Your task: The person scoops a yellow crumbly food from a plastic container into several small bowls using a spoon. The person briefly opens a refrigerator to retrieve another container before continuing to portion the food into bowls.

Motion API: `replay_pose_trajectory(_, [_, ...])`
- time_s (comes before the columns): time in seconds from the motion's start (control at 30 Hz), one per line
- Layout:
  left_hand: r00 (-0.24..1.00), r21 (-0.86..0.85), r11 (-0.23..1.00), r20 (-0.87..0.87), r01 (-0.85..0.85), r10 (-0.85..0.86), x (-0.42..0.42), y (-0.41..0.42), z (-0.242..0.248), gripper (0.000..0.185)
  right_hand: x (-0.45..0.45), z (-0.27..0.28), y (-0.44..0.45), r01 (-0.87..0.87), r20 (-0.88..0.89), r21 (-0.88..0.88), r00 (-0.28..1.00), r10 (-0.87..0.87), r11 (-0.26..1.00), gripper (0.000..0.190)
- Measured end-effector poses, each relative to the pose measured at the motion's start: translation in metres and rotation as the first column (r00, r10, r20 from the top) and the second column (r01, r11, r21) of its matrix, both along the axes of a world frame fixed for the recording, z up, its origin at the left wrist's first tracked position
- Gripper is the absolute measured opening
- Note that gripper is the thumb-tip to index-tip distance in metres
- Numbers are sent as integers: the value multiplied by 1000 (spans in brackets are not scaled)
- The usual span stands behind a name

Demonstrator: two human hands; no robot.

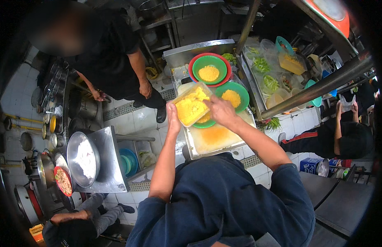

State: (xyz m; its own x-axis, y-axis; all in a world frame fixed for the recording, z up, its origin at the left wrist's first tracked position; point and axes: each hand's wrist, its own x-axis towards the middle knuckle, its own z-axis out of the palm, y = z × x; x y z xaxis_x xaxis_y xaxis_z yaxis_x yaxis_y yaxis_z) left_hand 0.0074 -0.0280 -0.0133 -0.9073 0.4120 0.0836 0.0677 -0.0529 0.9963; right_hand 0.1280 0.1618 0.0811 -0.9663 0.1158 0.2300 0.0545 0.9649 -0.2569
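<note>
My left hand [174, 119] grips the left side of a clear plastic container [187, 92], which is tilted above the work table. Yellow crumbly food [191, 108] fills much of it. The fingers of my right hand [220, 109] reach over the container's right edge to the food; whether they hold any is unclear. Under the container, a green bowl [206, 125] with yellow crumbs is partly hidden. Another green bowl [245, 91] with crumbs stands right of my right hand. Farther back, a third green bowl [209, 58] with crumbs sits inside a red bowl [191, 69].
A stained cutting board [217, 139] lies on the steel table. A steel post [317, 88] crosses on the right before cut vegetables [261, 64]. At left stand a person [117, 61] and a large metal bowl [96, 160]. Other people are lower left [76, 225] and right [330, 139].
</note>
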Motion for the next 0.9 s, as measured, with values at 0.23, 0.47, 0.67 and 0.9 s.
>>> replay_pose_trajectory(0.23, [997,-51,998,71,38,-34,2,-19,6,62,1,22,20,-1,147,138,989,-19,990,37])
replay_pose_trajectory(0.47, [977,-57,998,209,-35,46,-6,-12,-30,68,-4,24,-8,-75,362,-221,920,153,972,30])
replay_pose_trajectory(0.67, [980,-157,986,197,54,-23,5,-9,16,71,-13,5,-1,68,448,-516,871,201,854,36])
replay_pose_trajectory(0.9, [983,-65,998,185,19,-7,-1,-18,13,66,-17,15,17,195,478,-481,876,69,855,28])
